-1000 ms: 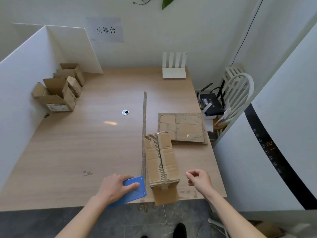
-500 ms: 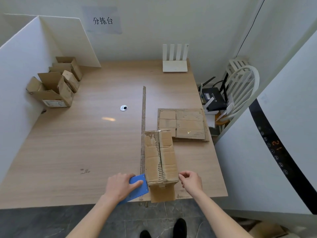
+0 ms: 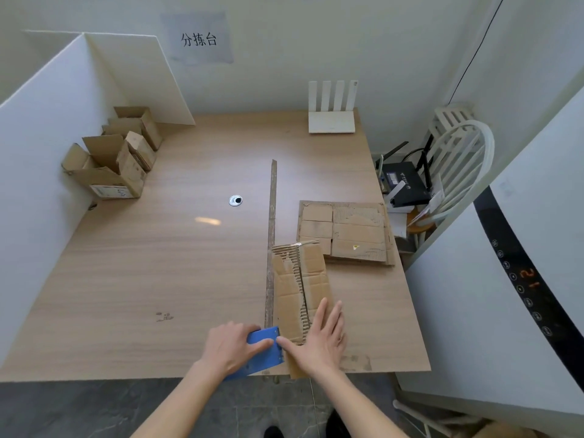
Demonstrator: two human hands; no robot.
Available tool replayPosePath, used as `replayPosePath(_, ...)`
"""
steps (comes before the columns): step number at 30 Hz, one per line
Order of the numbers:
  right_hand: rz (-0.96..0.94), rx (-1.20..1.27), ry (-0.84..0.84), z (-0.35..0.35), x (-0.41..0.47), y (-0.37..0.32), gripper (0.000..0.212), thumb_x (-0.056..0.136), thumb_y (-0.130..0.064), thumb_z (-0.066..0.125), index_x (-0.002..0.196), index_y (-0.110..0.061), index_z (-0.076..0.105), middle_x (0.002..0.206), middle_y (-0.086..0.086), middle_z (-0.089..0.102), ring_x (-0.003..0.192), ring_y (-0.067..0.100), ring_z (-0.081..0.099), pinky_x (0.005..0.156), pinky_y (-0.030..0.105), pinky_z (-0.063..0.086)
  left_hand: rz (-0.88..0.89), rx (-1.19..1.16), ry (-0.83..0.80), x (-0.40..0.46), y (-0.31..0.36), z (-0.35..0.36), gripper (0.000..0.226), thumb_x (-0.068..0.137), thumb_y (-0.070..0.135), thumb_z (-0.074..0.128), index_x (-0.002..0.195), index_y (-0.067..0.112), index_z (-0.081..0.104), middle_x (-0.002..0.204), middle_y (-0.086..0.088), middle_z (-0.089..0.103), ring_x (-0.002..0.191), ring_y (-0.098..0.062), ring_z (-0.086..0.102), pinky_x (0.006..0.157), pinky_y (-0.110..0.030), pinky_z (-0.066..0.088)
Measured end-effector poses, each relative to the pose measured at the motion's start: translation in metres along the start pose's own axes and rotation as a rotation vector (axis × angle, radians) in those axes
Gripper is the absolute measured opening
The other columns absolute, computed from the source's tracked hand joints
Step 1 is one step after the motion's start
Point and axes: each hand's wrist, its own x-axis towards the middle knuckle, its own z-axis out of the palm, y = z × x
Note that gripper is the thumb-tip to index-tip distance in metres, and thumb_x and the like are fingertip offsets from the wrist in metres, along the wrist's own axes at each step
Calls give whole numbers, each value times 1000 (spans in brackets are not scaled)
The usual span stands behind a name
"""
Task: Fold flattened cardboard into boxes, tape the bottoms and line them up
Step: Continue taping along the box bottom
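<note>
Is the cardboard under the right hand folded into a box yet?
No, still flat: the cardboard lies flat on the table, right hand pressing it.

Right hand lies flat on the cardboard piece; left hand grips a blue tool.

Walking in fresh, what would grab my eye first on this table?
Probably the two hands at the near edge: the right hand pressing flat on an upright bundle of flattened cardboard, the left hand on a blue tool. Then the folded boxes lined along the far-left partition.
</note>
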Motion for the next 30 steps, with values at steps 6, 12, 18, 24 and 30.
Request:
replayPosePath(6, 8, -6, 14, -1, 2, -2, 142, 73, -89, 56, 139, -19, -49, 157, 17, -45, 155, 40, -17, 125, 55, 5, -31, -20, 45, -12, -24, 1, 66, 76, 85, 29, 121, 50, 62, 92, 9, 73, 85, -16, 66, 69, -30, 49)
replayPosePath(12, 33, -21, 27, -2, 0, -8, 144, 71, -88, 57, 139, -19, -49, 158, 17, -44, 155, 40, -14, 126, 55, 7, -28, 26, 27, -11, -22, -5, 58, 82, 82, 35, 121, 48, 63, 81, 8, 65, 75, -17, 59, 64, -29, 44)
replayPosePath(18, 30, -65, 49, 0, -3, -6, 143, 71, -92, 51, 145, -16, -45, 159, 18, -42, 155, 41, -12, 125, 55, 8, -68, 194, 46, -6, -24, 10, 70, 75, 77, 23, 97, 25, 65, 69, 3, 53, 72, -20, 59, 51, -30, 29)
replayPosePath(24, 49, -77, 54, 6, -7, -7, 145, 69, -92, 50, 147, -15, -44, 155, 17, -48, 155, 40, -18, 124, 62, 10, -78, 161, 40, 8, 10, 34, 59, 90, 78, 31, 99, 29, 63, 72, 8, 58, 64, -15, 57, 52, -28, 37)
replayPosePath(30, 88, -63, 39, 1, -2, -14, 146, 67, -89, 56, 151, -15, -38, 159, 18, -42, 155, 42, -12, 122, 64, 17, -77, 267, -47, 28, 25, 41, 45, 97, 65, 42, 95, 26, 65, 89, 4, 68, 80, -18, 66, 66, -31, 43)
